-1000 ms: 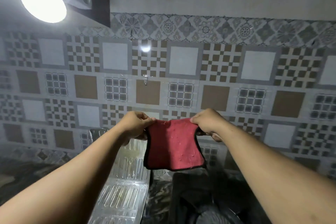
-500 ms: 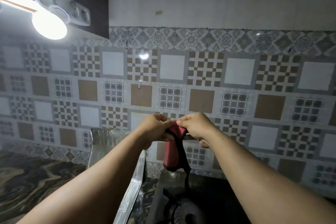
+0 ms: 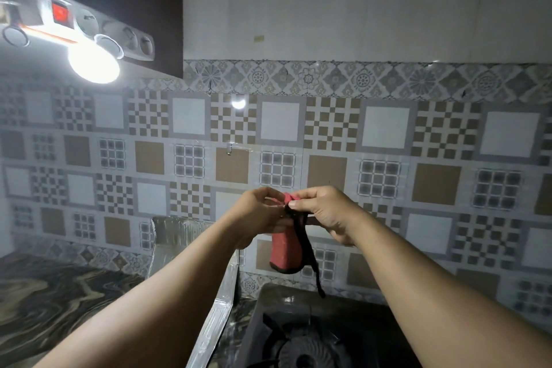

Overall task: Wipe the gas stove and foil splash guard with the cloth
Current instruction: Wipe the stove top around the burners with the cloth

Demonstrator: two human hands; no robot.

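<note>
A red cloth (image 3: pixel 285 251) with a dark edge hangs folded in front of the tiled wall, a dark strip dangling from it. My left hand (image 3: pixel 260 212) and my right hand (image 3: pixel 321 212) both pinch its top edge, fingertips nearly touching. Directly beneath sits the dark gas stove (image 3: pixel 298 334), its round burner at the bottom of the frame. The silver foil splash guard (image 3: pixel 185 233) stands upright to the left of the stove, partly hidden by my left forearm.
A patterned tile wall (image 3: pixel 385 140) fills the background. A marbled dark counter (image 3: pixel 59 302) lies left of the guard. A bright bulb (image 3: pixel 92 64) and a white power strip (image 3: pixel 89 27) hang at the upper left.
The cloth was spread flat between my hands a second ago. My hands have come together and folded it into a narrow hanging bundle. The view has tilted down, showing more of the stove.
</note>
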